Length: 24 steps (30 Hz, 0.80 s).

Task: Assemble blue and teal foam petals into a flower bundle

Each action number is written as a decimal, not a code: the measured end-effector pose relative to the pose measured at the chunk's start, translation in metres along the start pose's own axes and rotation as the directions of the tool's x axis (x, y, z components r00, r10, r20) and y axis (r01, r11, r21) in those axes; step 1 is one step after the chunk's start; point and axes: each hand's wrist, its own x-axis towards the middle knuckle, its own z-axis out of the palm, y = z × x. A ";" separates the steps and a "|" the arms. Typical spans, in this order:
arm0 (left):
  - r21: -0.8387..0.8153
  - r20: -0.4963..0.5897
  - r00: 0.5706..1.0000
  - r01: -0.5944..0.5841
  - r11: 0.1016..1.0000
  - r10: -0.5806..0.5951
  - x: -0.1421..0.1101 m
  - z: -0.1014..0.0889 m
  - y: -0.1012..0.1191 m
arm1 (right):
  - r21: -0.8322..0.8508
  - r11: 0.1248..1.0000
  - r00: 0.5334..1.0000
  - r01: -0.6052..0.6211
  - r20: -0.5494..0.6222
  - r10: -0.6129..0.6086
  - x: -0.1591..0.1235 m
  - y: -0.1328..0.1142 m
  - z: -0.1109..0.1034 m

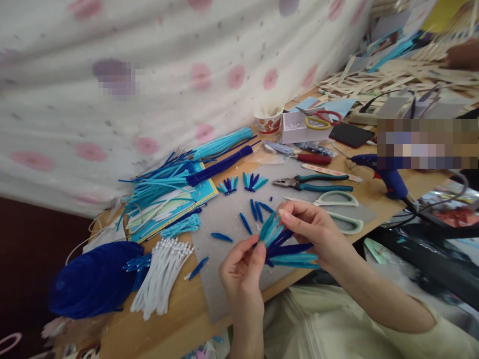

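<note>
A fan-shaped cluster of dark blue and light blue pipe-cleaner petals (288,251) is raised over the grey mat. At its base, my left hand (245,264) grips it between thumb and fingers. My right hand (318,229) pinches the tip of a light blue petal at the top of the cluster; its fingers partly hide that spot. Behind, two small blue petal fans (255,181) lie on the grey mat (213,284). Several loose dark blue petals (245,223) are scattered around them.
Pliers (314,182), pale-handled scissors (339,199) and a blue glue gun (392,179) lie to the right. Blue pipe-cleaner bundles (220,164), white stems (162,279) and a dark blue coil (93,279) lie left. A paper cup (268,121) and white box (303,128) stand behind.
</note>
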 end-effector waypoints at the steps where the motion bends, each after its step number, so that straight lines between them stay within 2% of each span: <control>1: -0.014 -0.006 1.000 0.016 1.000 -0.017 0.000 0.000 0.000 | 0.037 0.998 0.998 -0.048 0.030 0.047 0.000 0.000 0.000; 4: -0.089 -0.005 0.998 0.062 0.994 -0.063 -0.001 0.005 0.002 | 0.175 0.966 0.974 -0.192 0.157 0.165 0.002 -0.001 -0.003; 7: -0.167 0.020 0.996 0.091 0.982 -0.089 -0.003 0.010 0.005 | 0.267 0.940 0.958 -0.213 0.247 0.147 0.006 0.002 -0.008; 12: -0.205 0.044 0.994 0.103 0.973 -0.096 -0.004 0.012 0.007 | 0.244 0.969 0.962 -0.037 0.272 -0.032 0.015 0.016 -0.017; 16: -0.155 0.044 0.992 0.120 0.981 -0.114 -0.007 0.014 0.005 | 0.160 0.983 0.960 0.092 0.249 -0.131 0.018 0.020 -0.017; 21: -0.121 0.001 0.995 0.094 0.988 -0.095 -0.013 0.017 0.009 | -0.057 0.943 0.890 0.327 0.354 -0.287 0.015 0.011 -0.020; 24: -0.110 -0.003 0.999 0.038 0.993 -0.039 -0.015 0.017 0.011 | -0.148 0.905 0.882 0.399 0.330 -0.336 0.015 0.008 -0.024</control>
